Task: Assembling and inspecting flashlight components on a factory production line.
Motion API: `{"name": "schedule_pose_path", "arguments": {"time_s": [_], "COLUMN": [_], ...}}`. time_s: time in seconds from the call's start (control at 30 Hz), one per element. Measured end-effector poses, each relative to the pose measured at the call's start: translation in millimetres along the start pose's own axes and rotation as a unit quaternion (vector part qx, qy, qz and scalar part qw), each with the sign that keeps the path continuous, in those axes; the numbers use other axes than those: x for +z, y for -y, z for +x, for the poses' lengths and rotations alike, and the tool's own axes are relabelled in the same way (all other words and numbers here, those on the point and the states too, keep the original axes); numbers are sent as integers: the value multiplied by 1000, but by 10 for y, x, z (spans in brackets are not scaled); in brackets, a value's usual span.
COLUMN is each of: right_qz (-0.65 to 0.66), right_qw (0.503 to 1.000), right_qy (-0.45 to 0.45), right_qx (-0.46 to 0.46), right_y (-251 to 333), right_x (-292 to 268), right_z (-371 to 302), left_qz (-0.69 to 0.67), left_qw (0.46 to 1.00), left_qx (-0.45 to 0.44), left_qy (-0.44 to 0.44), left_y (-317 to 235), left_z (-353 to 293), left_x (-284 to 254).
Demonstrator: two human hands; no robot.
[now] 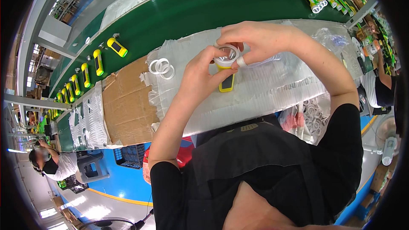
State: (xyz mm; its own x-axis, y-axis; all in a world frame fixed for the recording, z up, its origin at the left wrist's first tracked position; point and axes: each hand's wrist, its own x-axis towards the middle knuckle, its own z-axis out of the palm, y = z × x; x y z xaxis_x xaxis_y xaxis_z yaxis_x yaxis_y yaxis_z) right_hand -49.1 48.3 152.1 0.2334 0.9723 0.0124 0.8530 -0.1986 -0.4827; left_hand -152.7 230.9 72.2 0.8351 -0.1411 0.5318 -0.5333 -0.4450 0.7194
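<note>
Your yellow flashlight (226,84) is over the plastic-covered board (264,91), a white ring (224,64) at its head. Your left hand (202,70) and right hand (258,41) grip that ring, its seating hard to see. Loose white rings (160,72) lie near the board's left end.

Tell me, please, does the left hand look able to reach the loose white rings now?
Probably yes: the white rings lie uncovered just left of the left hand, though it would first need to let go of the yellow flashlight.
</note>
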Motion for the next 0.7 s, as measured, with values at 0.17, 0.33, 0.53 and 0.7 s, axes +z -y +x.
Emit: {"name": "schedule_pose_path", "arguments": {"time_s": [0.17, 0.33, 0.53, 0.7], "right_qz": [-43, -82, -8, -146], "right_qw": [998, 981, 975, 956], "right_qy": [6, -85, -221, -75], "right_qx": [40, 156, 37, 242], "right_y": [89, 141, -58, 265], "right_x": [-18, 186, 214, 131], "right_z": [42, 53, 1, 85], "left_qz": [24, 46, 15, 40], "left_qw": [999, 998, 1000, 999], "left_qx": [3, 35, 12, 28], "left_qy": [23, -8, -13, -20], "left_y": [8, 24, 41, 55], "left_z": [-9, 34, 41, 72], "left_x": [9, 58, 60, 125]}}
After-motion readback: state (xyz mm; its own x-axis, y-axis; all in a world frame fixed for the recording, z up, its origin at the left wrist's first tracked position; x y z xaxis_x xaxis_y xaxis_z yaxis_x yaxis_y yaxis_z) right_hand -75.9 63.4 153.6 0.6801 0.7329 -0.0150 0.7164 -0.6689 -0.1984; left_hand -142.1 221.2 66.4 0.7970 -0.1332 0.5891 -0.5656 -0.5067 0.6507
